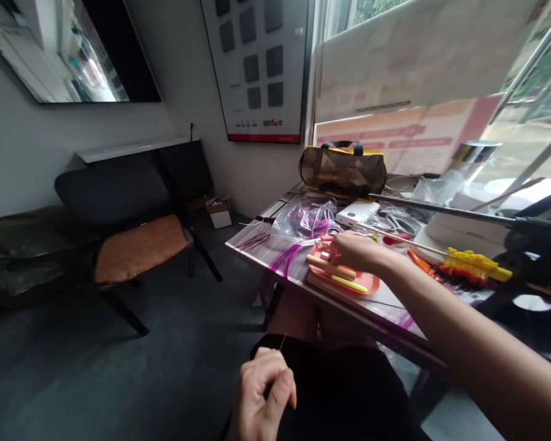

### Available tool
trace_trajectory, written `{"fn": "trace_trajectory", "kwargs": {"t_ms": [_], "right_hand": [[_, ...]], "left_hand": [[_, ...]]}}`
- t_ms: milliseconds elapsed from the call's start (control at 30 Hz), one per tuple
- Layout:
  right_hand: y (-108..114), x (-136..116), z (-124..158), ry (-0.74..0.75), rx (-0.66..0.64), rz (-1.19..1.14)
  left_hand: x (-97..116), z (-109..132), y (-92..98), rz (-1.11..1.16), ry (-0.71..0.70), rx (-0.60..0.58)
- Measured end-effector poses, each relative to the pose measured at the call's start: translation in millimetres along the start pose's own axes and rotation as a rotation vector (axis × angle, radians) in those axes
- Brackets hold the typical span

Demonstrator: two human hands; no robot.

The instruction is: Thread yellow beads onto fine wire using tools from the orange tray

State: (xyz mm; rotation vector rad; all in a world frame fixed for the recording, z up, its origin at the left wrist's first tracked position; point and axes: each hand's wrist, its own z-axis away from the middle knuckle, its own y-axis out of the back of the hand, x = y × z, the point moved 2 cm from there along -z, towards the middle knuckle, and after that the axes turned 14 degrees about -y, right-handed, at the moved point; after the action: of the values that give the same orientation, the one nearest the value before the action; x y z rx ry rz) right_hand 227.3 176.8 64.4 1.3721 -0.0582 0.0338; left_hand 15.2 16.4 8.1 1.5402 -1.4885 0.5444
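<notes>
My left hand (264, 389) is above my lap, its fingers curled closed. A thin, needle-like strand (283, 342) sticks up from its knuckles. On the table, my right hand (352, 250) reaches into a small coral-pink tray (373, 284), with the fingers bent down and together. Whatever lies between those fingertips is hidden. A wooden rod (330, 267) and a yellow-green stick (349, 283) lie across the tray close to that hand. Beside the tray are purple strands (287, 257) and a clear plastic bag (298, 220) with purple material inside.
Behind the tray stand a white box-like device (358, 212) and a mesh bag (342, 168) with handles. To the right lie a stick with yellow material (471, 263) and a long dark rod (441, 208). A chair (140, 248) stands left on the floor.
</notes>
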Motion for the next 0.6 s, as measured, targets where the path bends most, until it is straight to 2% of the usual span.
{"fn": "trace_trajectory", "kwargs": {"t_ms": [200,367,433,533,567,600], "right_hand": [[-1,-3,-4,-0.016,-0.031,0.024],[5,-4,-3,-0.013,0.057,-0.103],[11,-3,11,-0.013,0.122,-0.188],[6,-7,58,0.027,0.182,-0.345],[-2,-12,77,0.066,0.172,-0.441],[-12,-17,97,0.106,0.104,-0.763]], "left_hand": [[2,2,4.0,0.111,0.075,0.056],[1,4,6.7,0.214,0.085,0.065],[-1,6,6.8,0.309,0.098,0.096],[-5,8,6.0,0.482,0.142,0.181],[-6,9,5.3,0.535,0.157,0.204],[-7,10,4.4,0.583,0.169,0.222]]}}
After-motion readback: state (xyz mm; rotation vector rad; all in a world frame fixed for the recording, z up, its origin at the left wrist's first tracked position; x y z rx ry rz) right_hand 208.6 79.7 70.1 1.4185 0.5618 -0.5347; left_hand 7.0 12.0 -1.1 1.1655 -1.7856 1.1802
